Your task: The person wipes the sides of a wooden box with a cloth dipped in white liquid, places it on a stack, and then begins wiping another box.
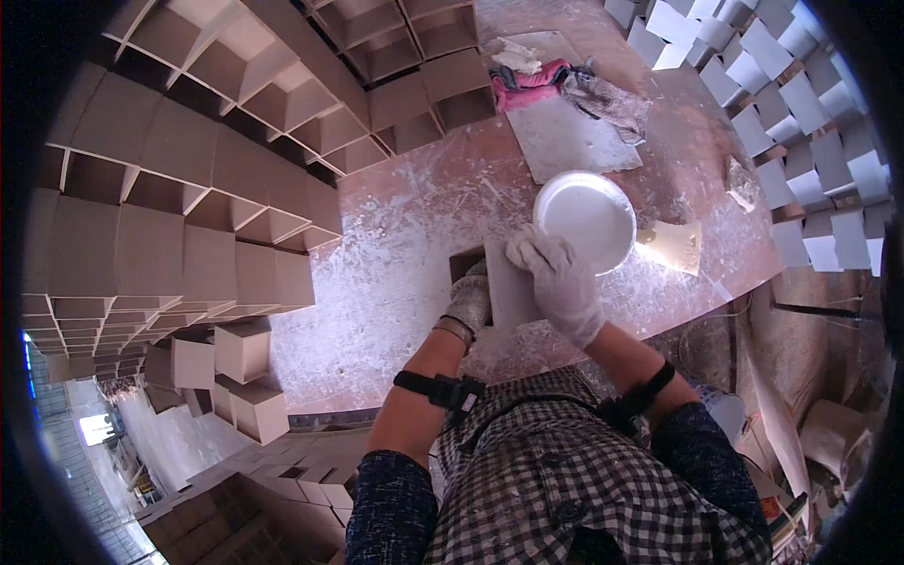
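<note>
A small open grey-brown cardboard box point(513, 294) is tilted over the middle of the worktable, in front of my body. My left hand point(470, 299), in a grey knit glove, reaches into its open side and holds it; the fingertips are hidden inside. My right hand point(563, 282), in a pale glove, is against the box's right side near the top edge. Its fingers are bent and closed, and what they may hold does not show. Just beyond the right hand stands a round white tub point(589, 221) with white contents.
Stacked open cardboard boxes point(188, 254) wall the left and far left. White-faced pieces point(800, 104) are stacked at far right. Pink and grey cloths point(574, 89) lie on a pale board point(565, 141) at the back. A yellowish scrap point(676, 247) lies beside the tub on the smeared table point(377, 282).
</note>
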Demonstrator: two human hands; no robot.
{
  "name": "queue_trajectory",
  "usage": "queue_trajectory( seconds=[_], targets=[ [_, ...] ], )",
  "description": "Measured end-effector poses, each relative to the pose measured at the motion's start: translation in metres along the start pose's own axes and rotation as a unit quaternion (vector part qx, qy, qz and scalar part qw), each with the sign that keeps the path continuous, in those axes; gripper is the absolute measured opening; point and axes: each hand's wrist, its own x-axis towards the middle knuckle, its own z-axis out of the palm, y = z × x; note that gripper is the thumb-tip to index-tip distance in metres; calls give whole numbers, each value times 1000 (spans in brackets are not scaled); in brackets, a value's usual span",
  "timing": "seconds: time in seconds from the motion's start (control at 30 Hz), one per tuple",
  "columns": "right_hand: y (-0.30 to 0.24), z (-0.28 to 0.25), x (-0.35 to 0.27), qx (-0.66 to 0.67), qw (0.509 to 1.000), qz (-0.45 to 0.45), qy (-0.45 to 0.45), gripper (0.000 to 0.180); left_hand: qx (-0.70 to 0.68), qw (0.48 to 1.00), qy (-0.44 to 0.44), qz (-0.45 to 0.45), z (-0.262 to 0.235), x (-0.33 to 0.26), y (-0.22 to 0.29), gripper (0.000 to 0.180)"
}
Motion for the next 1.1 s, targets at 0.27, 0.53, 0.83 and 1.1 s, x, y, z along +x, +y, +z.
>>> queue_trajectory(
  seconds=[0.27, 0.53, 0.83, 1.1],
  targets=[
    [-22, -47, -97, 29, 994, 5, -100, 29, 257, 966, -2, -26, -4, -50, 85, 51],
    [3, -25, -5, 7, 999, 45, 2, 29, -78, 996, -1, -37, -5, -9, -5, 40],
    [-31, -44, -99, 1, 993, 55, -108, 26, 1, 998, 0, 60, 0, -11, 7, 45],
    [-19, -70, -104, 132, 986, -14, -104, 42, -63, 997, -4, -54, -19, -12, 4, 57]
  ],
)
